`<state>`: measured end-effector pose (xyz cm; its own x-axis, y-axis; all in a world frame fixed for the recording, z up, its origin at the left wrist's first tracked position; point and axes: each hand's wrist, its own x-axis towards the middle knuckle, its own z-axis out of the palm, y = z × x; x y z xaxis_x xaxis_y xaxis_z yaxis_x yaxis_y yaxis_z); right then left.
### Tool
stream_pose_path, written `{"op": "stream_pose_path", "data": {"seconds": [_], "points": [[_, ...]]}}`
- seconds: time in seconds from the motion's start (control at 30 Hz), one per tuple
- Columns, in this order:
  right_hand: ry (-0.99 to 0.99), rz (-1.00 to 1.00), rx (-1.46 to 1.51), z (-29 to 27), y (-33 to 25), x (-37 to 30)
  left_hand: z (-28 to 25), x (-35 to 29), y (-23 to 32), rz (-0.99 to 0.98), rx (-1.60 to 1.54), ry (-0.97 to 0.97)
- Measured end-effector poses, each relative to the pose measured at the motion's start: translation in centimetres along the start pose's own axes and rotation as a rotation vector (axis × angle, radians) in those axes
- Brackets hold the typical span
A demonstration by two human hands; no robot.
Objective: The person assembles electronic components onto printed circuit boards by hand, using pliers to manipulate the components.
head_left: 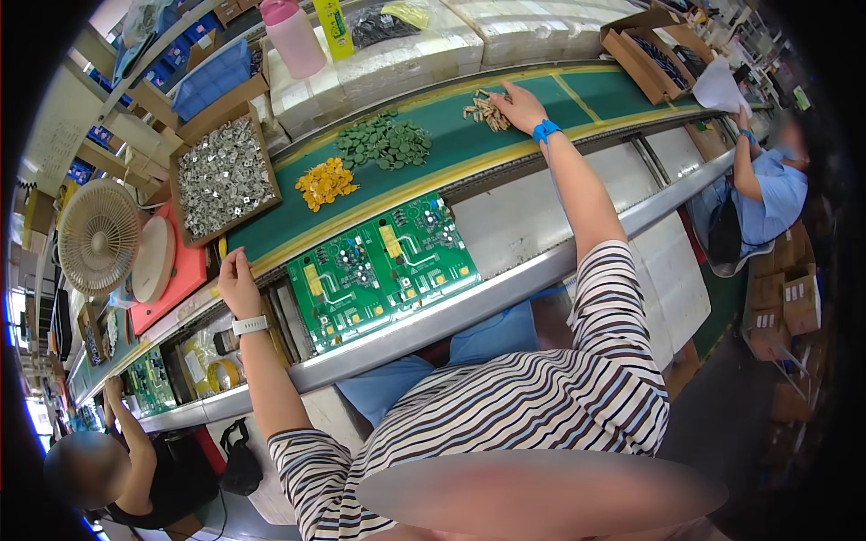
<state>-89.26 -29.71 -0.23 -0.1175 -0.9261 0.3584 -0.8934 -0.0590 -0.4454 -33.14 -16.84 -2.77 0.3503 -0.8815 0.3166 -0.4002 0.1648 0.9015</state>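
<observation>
1. Flat green rectangular circuit-board panel [383, 272] — right of the left hand [239, 284], its fingers curled, grip unclear.
2. Small tan cylindrical parts [482, 111], axes mixed — just left of the nearer right hand [522, 109]'s fingers, grip hidden.

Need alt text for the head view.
A person's right hand is at a pile of small tan parts on a green work surface, with green discs and yellow parts heaped to the left. The left hand is to the left of green circuit boards.
</observation>
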Motion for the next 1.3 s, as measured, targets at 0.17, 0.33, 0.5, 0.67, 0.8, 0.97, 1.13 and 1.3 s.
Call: {"op": "stream_pose_path", "data": {"seconds": [0.17, 0.33, 0.5, 0.67, 0.8, 0.97, 1.13, 1.3], "points": [[-0.182, -0.074, 0.081, 1.4, -1.0, 1.8, -0.1, -0.1, 0.3, -0.006, -0.015, -0.019], [-0.221, -0.255, 0.113, 2.1, -1.5, 1.8, -0.1, 0.0, 0.7, -0.038, -0.030, -0.078], [-0.256, -0.391, 0.213, 2.9, -4.7, 0.6, -0.2, -0.3, 1.2, -0.098, -0.051, -0.102], [-0.158, -0.560, -0.008, 2.2, -9.6, 1.5, -0.6, -0.3, 1.9, -0.096, 0.010, -0.116], [-0.323, -0.562, 0.078, 5.3, -13.9, 2.6, -0.8, -0.8, 2.1, -0.095, 0.002, -0.124], [-0.276, -0.587, -0.067, 8.7, -14.4, 3.1, -0.6, -0.7, 2.3, -0.111, 0.032, -0.111], [-0.285, -0.600, -0.023, 8.6, -14.8, 2.4, -0.7, -0.6, 2.5, -0.069, 0.097, -0.102], [-0.321, -0.565, -0.063, 6.4, -17.1, 2.4, -1.4, -0.1, 3.2, -0.011, 0.134, -0.052]]}}
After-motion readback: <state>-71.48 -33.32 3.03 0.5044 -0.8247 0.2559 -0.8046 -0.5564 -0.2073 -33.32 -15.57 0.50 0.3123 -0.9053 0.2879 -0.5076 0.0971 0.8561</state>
